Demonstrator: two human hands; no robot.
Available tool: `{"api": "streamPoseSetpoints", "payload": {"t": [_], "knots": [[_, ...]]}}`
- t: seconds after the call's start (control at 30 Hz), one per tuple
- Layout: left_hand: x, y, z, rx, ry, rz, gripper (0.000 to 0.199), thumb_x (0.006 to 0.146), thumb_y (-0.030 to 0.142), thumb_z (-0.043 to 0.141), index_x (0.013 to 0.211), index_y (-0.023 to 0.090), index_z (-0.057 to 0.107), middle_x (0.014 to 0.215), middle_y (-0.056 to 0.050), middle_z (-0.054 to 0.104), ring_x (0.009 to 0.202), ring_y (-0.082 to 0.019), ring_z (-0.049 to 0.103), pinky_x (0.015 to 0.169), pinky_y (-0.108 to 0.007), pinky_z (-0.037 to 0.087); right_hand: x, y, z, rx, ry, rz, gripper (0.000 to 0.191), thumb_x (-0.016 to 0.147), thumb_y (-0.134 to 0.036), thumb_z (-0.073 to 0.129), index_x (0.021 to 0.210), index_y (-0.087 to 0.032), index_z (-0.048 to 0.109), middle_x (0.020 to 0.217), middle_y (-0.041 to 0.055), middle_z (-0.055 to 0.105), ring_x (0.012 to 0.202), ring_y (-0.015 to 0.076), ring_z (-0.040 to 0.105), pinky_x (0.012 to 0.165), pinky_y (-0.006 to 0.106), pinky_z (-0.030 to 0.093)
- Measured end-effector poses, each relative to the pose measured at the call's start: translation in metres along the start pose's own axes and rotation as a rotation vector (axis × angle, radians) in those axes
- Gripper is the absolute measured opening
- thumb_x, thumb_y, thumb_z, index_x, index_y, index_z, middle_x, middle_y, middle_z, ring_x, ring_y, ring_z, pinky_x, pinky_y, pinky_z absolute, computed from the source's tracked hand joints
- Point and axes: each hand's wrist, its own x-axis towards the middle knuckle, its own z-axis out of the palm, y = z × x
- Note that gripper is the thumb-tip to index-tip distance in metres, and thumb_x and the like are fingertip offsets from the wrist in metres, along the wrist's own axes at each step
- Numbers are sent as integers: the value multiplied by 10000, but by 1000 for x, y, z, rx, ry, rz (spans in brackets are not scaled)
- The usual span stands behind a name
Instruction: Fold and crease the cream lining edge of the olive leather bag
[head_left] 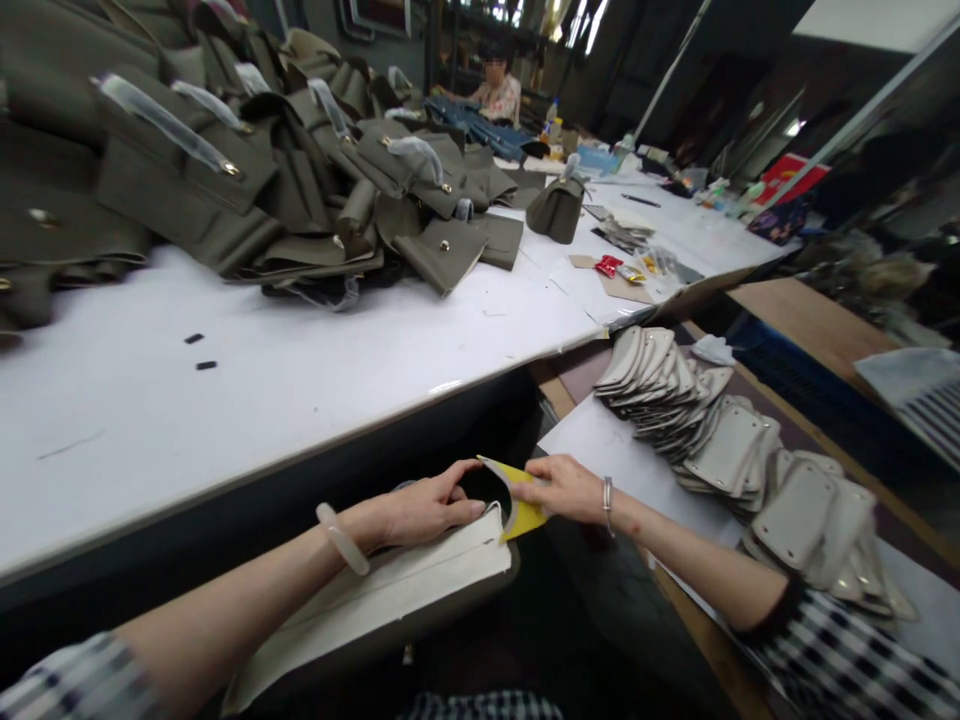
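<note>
Low in front of me a dark olive bag piece (450, 610) with a pale cream lining side (382, 615) lies slantwise, close to my lap. My left hand (424, 508) rests along its upper edge, thumb and fingers gripping it near the far right corner. In my right hand (566, 488) is a curved yellow strip (525, 515) with a greyish inner face, pinched between thumb and fingers. The strip's lower end meets the corner of the bag piece; whether it is stuck there I cannot tell. The left fingertips come close to the strip's upper tip.
Olive bags (300, 190) with wrapped handles are heaped on the white table (247, 420). One small bag (556, 210) stands apart. Stacked pale grey panels (799, 510) lie on a side surface at right. A person (501, 95) sits at the far end.
</note>
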Motion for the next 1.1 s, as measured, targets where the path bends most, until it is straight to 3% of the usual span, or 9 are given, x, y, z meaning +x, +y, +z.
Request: {"api": "streamPoseSetpoints", "payload": {"t": [0.1,0.23,0.33,0.43,0.53,0.87,1.1], "knots": [[-1,1,1,-60,13,-1,788,901,536,519,1524,234,142,789,31,571,677,-151,482,597,-259,366,7,-10,-7,-193,172,-68,567,945,-597,373,663,-170,617,650,60,626,644,169,553,577,284,229],[-5,2,3,-114,35,14,779,912,494,529,1530,286,102,757,54,586,650,-137,464,598,-244,371,14,-20,-14,-355,197,-206,571,948,-600,385,669,-179,652,680,82,674,636,177,576,576,303,170],[-8,3,2,-38,43,23,722,920,509,508,1521,312,158,727,61,601,600,-132,450,551,-235,347,21,-26,-16,-543,207,-336,613,977,-593,316,702,-183,678,702,84,703,633,183,613,550,308,148],[-9,7,-1,111,46,62,587,930,515,479,1465,315,343,698,54,595,568,-131,459,540,-237,340,26,-31,-19,-670,207,-422,631,997,-570,270,724,-186,690,708,82,715,639,192,644,532,306,162],[-9,9,-4,190,43,113,489,946,501,449,1398,317,469,684,50,573,576,-126,454,577,-233,360,30,-35,-21,-710,188,-449,599,1001,-544,294,736,-185,694,706,87,717,655,210,664,529,298,202],[-11,15,-6,200,15,141,472,956,497,408,1323,236,548,900,1,692,669,-149,542,678,-249,418,33,-36,-21,-735,146,-483,587,1010,-511,281,746,-197,699,739,82,728,689,236,691,537,285,283],[-12,18,-5,256,26,162,464,970,480,373,1325,240,550,951,-15,719,737,-171,609,734,-254,443,33,-37,-18,-771,145,-473,606,1016,-502,234,739,-207,686,726,75,725,682,244,693,538,294,307]]}}
